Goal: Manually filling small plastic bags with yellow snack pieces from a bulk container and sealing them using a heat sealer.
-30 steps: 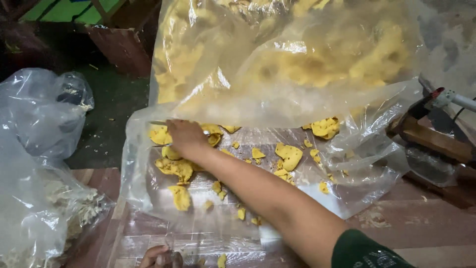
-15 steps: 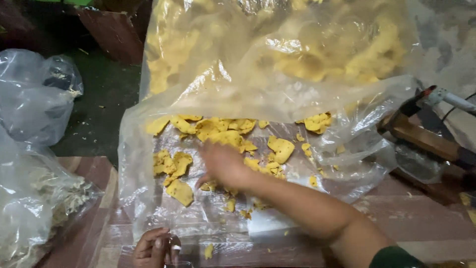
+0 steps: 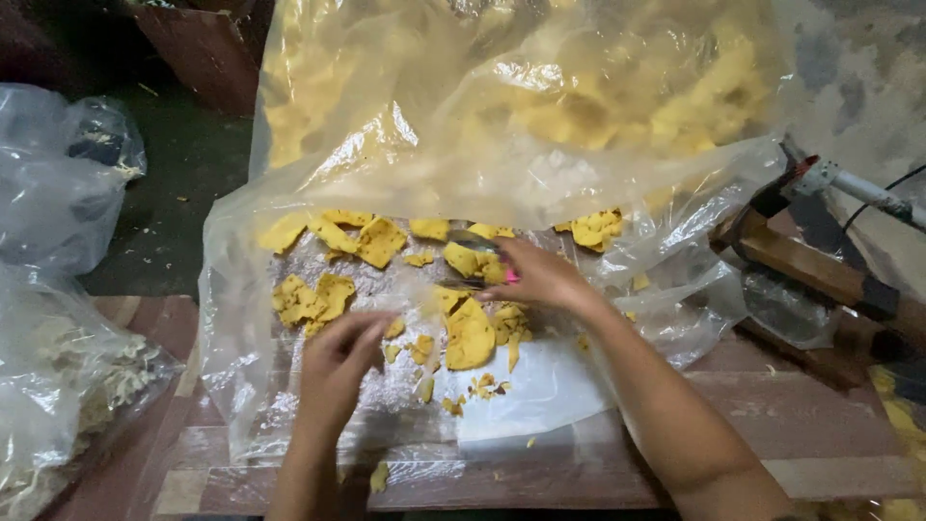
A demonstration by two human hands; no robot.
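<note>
A big clear plastic bag [image 3: 540,116] full of yellow chips lies with its mouth open toward me. Loose yellow chips [image 3: 381,241] are spread on the plastic sheet [image 3: 241,318] in front of it. My right hand [image 3: 540,275] rests among the chips at the middle, closed on a small metal tool with a pink part [image 3: 508,277]; I cannot tell what kind of tool it is. My left hand [image 3: 338,362] reaches in from below with fingers apart, its fingertips next to small chips and a large chip [image 3: 470,336].
The wooden table [image 3: 772,425] shows at the right and bottom. Two clear bags stand at the left, one [image 3: 58,183] crumpled, the other [image 3: 68,386] holding pale shreds. A device on a wooden base [image 3: 820,260] with a cable sits at the right.
My right hand has moved from the left chips to the middle, just under the bag's mouth. My left hand has come up from the bottom edge to the chips.
</note>
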